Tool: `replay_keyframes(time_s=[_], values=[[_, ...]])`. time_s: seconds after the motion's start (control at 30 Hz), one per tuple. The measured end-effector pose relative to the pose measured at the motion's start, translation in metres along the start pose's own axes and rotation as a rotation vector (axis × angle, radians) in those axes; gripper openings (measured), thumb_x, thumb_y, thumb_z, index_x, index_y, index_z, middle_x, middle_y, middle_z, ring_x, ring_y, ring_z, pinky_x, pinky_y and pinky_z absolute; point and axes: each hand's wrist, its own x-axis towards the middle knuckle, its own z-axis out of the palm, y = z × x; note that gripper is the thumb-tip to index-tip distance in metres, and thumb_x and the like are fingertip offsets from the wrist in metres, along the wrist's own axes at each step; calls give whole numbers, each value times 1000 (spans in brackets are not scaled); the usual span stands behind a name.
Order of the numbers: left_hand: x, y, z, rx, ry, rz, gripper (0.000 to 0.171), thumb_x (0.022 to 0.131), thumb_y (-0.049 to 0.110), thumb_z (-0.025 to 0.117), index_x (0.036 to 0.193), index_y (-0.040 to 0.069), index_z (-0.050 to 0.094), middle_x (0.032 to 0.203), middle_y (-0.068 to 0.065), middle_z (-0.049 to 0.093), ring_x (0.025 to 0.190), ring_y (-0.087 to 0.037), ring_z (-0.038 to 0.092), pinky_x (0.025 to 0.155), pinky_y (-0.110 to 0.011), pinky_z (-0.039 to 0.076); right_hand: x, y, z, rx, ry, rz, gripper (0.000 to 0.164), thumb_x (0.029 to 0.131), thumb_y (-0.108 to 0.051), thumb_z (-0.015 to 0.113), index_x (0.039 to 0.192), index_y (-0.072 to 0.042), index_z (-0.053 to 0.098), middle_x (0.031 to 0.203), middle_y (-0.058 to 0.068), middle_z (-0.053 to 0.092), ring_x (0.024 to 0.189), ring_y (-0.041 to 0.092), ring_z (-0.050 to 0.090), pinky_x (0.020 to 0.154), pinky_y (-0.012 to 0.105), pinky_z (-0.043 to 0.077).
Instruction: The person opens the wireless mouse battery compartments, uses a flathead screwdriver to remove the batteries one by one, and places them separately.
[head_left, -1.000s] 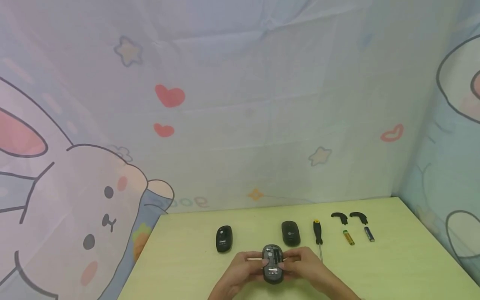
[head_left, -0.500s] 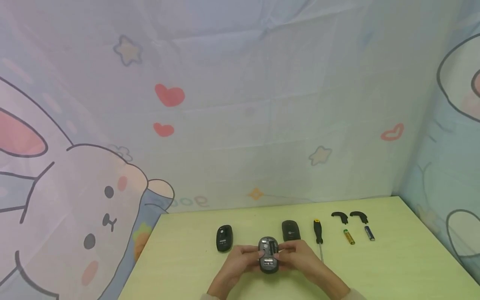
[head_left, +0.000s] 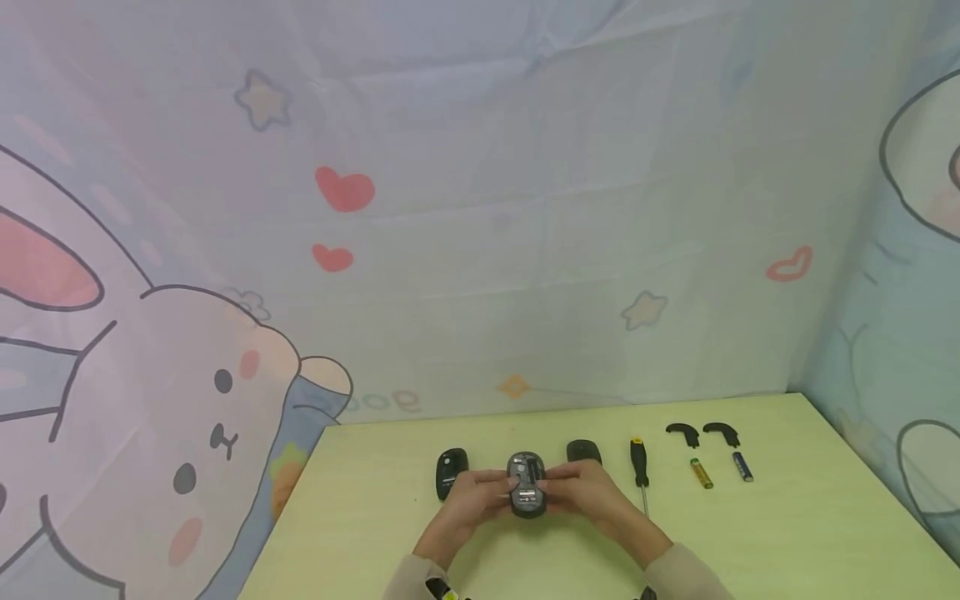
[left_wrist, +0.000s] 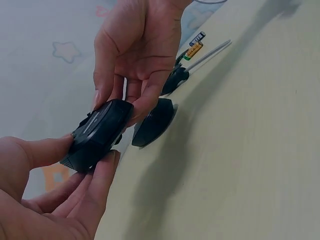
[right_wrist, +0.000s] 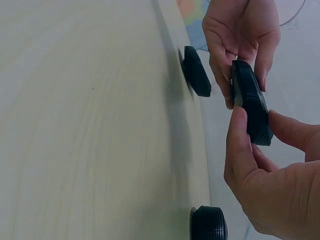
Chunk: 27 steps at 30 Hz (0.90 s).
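Observation:
Both hands hold one dark computer mouse (head_left: 528, 500) above the table, its underside with a label and an open battery slot facing up in the head view. My left hand (head_left: 474, 497) grips its left side, thumb on the underside and fingers beneath. On the opposite side my right hand (head_left: 587, 492) pinches it the same way. The wrist views show the mouse (left_wrist: 102, 132) edge-on between thumbs and fingertips, clear of the table. A second mouse (head_left: 450, 468) lies behind my left hand, partly covered by it. Behind my right hand sits a third mouse (head_left: 583, 451), also partly hidden.
To the right of the mice lies a screwdriver (head_left: 639, 463) with a black and yellow handle. Farther right are two curved black covers (head_left: 683, 432), a gold-green battery (head_left: 702, 473) and a blue battery (head_left: 742, 466). A printed cloth hangs behind the pale table (head_left: 810, 517).
Both hands have carried the held mouse forward and slightly left, toward the back of the table. They now partly cover the two other mice, and the sleeves have come into view.

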Motion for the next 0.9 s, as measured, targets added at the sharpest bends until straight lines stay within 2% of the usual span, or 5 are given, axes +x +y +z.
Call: replay_keyframes(time_s=[0.37,0.53,0.67,0.9], values=[[14,0,-4,31,46,-24,50,99,20,72,134,-13,61,129,-26,71,112,-29,76,93,-35,66,22,12,8,11,99,23,39,96,-11,74,123,16,66,119,26,70,93,20,77,89,37,68],[22,-2,-3,5,85,-27,49,99,19,71,134,-14,61,130,-28,70,118,-35,74,95,-37,66,31,14,11,30,155,20,38,96,-10,74,121,17,67,118,26,69,91,21,77,87,39,68],[28,-3,-2,12,114,-32,49,100,20,71,135,-14,61,129,-26,71,118,-34,74,95,-37,66,39,19,14,34,199,13,37,95,-9,75,121,17,68,117,28,70,90,22,78,86,39,68],[38,-9,-2,41,168,-47,48,99,18,71,134,-13,62,127,-27,72,115,-32,75,93,-38,66,45,20,20,6,246,52,35,96,-8,73,121,15,68,116,26,70,90,19,76,85,37,68]])
